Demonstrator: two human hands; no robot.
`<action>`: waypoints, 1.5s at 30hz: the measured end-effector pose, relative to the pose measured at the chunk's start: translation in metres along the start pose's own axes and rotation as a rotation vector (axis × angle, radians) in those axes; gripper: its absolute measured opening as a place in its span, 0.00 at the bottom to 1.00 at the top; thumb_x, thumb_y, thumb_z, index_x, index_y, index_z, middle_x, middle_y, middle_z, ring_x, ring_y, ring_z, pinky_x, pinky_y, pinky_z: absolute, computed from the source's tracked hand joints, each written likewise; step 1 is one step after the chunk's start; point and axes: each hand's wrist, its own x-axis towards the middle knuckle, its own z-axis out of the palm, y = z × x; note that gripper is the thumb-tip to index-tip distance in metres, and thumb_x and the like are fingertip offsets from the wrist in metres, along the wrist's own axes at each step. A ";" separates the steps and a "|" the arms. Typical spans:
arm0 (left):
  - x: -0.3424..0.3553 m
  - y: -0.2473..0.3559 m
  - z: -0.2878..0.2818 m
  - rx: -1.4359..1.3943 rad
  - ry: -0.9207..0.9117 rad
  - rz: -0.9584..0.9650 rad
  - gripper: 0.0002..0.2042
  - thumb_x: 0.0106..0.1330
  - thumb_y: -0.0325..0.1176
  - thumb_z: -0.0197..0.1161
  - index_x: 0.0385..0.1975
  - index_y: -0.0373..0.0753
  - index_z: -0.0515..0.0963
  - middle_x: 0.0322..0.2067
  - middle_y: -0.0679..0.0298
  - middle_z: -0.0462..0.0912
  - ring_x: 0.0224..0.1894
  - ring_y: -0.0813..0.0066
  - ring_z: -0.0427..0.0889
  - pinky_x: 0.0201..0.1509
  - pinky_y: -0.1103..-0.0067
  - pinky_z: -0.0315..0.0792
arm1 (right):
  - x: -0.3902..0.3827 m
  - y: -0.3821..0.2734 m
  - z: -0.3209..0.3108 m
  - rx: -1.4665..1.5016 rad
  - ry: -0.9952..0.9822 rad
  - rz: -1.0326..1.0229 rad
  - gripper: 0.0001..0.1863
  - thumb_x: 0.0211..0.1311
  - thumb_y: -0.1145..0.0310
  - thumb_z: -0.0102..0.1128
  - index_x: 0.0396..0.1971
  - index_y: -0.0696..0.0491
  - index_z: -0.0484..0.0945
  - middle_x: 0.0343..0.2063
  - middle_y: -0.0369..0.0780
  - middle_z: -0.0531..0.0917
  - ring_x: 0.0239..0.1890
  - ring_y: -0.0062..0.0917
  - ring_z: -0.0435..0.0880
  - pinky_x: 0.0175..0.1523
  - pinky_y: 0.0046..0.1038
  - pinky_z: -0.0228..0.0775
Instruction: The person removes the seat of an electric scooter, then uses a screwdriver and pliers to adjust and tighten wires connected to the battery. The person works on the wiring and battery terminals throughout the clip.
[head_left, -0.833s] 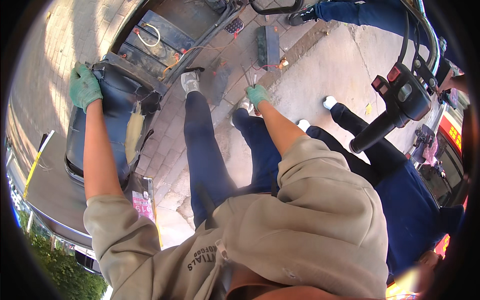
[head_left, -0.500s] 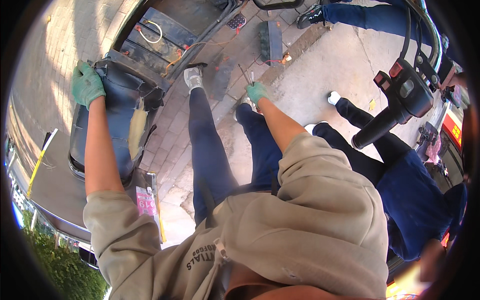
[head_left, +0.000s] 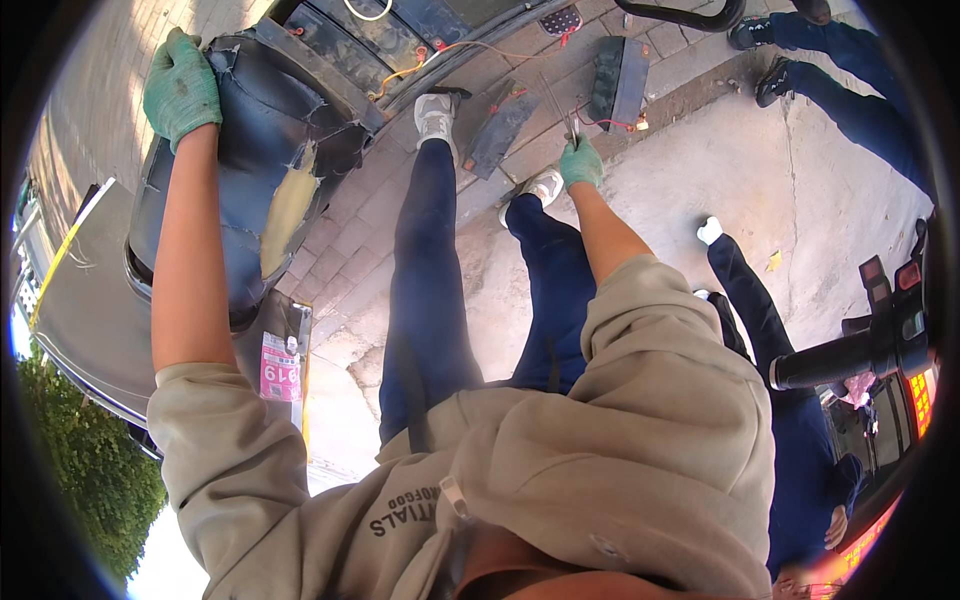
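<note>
My left hand (head_left: 183,92), in a green work glove, grips the far left edge of a black vehicle seat (head_left: 255,130). The seat's cover is torn, and a strip of yellowish foam (head_left: 289,215) shows through. My right hand (head_left: 581,163), gloved the same way, is closed on a thin metal tool (head_left: 573,126) that points away from me; its exact kind is too small to tell. Beyond the seat, dark batteries (head_left: 395,42) with red and orange leads sit side by side in an open compartment. The right hand is apart from them, above the pavement.
On the paving lie a dark battery (head_left: 618,85) with a red lead and another flat dark block (head_left: 500,132). A black handlebar grip (head_left: 822,363) juts in at the right. A person in dark blue (head_left: 795,450) stands there; another person's legs (head_left: 850,45) are at the far right.
The view has shifted, so the seat and compartment sit higher and the handlebar lower and farther right. My left hand keeps its hold on the seat; my right hand still holds the metal tool.
</note>
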 end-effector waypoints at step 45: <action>-0.467 -0.101 0.310 -0.576 -0.926 -1.707 0.48 0.63 0.76 0.33 0.55 0.30 0.73 0.47 0.49 0.82 0.46 0.59 0.83 0.47 0.67 0.74 | 0.197 -0.100 0.072 -0.406 -0.530 -0.242 0.46 0.53 0.27 0.51 0.46 0.60 0.82 0.41 0.53 0.85 0.43 0.44 0.85 0.51 0.37 0.73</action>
